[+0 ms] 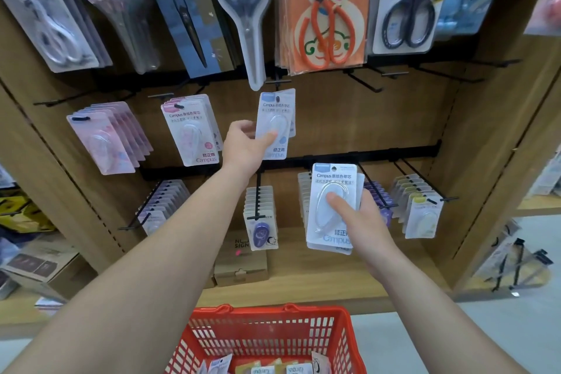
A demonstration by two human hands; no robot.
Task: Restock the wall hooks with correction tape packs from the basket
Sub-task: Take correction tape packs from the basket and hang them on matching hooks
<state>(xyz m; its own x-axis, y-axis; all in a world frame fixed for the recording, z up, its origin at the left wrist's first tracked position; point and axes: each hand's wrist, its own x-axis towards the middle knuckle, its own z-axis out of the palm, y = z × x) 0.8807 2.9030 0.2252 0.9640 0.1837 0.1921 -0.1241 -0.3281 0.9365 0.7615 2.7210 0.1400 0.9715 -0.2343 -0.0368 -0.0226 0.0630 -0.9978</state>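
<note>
Pack [274, 118] held up at a hook [277, 81].
Left hand [246, 146] pinches it; right hand [364, 222] grips a stack [329, 191] of packs.

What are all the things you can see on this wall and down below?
scissors packs: several, orange, black, grey, top row
pink tape packs: two hooks' worth, pink, upper left
blue tape pack: one, pale blue, at a middle hook
blue pack stack: a few, pale blue, lower centre
purple tape packs: several, purple, lower row
yellow tape packs: several, yellowish, lower right
basket: one, red, bottom, packs inside
left grip: one, pinching the blue tape pack
right grip: one, holding the blue pack stack
</note>
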